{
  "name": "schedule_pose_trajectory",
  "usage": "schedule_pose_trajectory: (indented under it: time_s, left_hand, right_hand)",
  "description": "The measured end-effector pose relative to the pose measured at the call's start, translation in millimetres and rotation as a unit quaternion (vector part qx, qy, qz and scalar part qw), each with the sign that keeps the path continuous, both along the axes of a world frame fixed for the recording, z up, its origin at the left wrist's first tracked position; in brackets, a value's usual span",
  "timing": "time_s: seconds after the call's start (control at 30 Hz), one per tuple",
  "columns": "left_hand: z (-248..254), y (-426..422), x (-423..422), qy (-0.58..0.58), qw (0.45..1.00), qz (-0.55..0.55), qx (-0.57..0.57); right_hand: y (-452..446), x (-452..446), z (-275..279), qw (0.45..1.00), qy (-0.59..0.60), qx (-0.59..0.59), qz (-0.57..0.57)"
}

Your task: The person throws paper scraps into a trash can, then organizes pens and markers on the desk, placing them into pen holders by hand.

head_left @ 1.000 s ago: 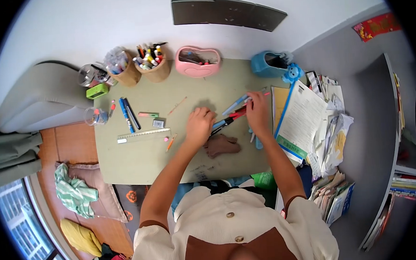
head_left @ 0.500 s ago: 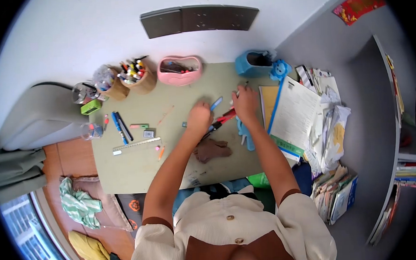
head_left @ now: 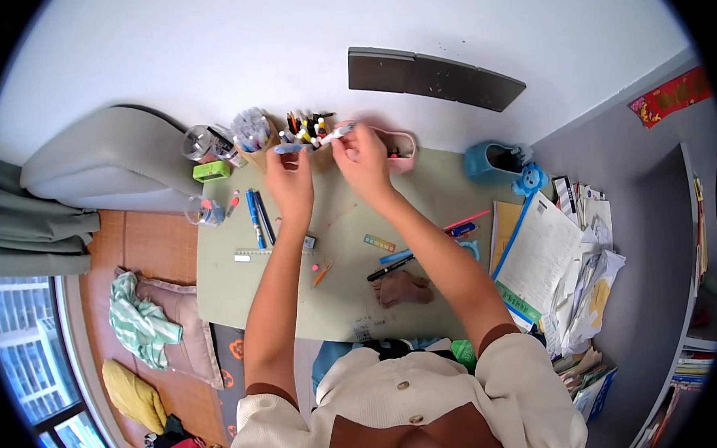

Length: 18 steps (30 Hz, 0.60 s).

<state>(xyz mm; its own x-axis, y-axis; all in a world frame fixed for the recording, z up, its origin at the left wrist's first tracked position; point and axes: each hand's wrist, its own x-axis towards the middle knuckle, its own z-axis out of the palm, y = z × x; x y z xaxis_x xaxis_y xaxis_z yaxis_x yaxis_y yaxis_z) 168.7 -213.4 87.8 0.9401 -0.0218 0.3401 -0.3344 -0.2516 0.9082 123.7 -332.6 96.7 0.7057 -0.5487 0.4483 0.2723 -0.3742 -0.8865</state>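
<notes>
My left hand [head_left: 290,185] pinches a light-blue pen [head_left: 290,148] in front of the pen cups. Beside it my right hand [head_left: 362,159] is closed on a white marker [head_left: 338,134], held tilted. Both hands are raised over the back of the desk. Behind them a brown cup [head_left: 318,155], partly hidden, is packed with pens and markers. Another brown cup [head_left: 264,153] to its left holds clear-wrapped pens. A pink container [head_left: 405,163] stands partly behind my right hand.
On the green desk [head_left: 355,313] lie blue pens [head_left: 255,221], a ruler [head_left: 254,251], an orange pencil [head_left: 323,273], a black pen [head_left: 389,269] and a brown cloth [head_left: 401,289]. A blue container [head_left: 485,165] and papers [head_left: 542,239] sit right; a green clock [head_left: 211,171] sits left.
Both hands have moved from the middle of the desk to the pen cups at the back left, carrying the light-blue pen and the white marker. The camera view has turned left.
</notes>
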Motion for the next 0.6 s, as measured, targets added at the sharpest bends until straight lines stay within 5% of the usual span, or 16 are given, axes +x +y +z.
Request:
schedule_pose_trajectory:
  time_s: [0.17, 0.3, 0.47, 0.6]
  left_hand:
    - [-5, -7, 12, -0.146, 0.969, 0.013, 0.201]
    - [-5, -15, 11, -0.056, 0.998, -0.006, 0.035]
    - [3, -16, 18, -0.15, 0.984, 0.002, 0.098]
    - [17, -16, 23, -0.138, 0.98, -0.019, 0.145]
  right_hand:
    - [-4, 25, -27, 0.992, 0.064, -0.106, 0.006]
    - [-2, 23, -3, 0.993, 0.038, -0.11, -0.017]
    - [-5, 29, -8, 0.977, 0.045, -0.21, -0.011]
    - [-3, 28, -12, 0.982, 0.065, -0.176, -0.018]
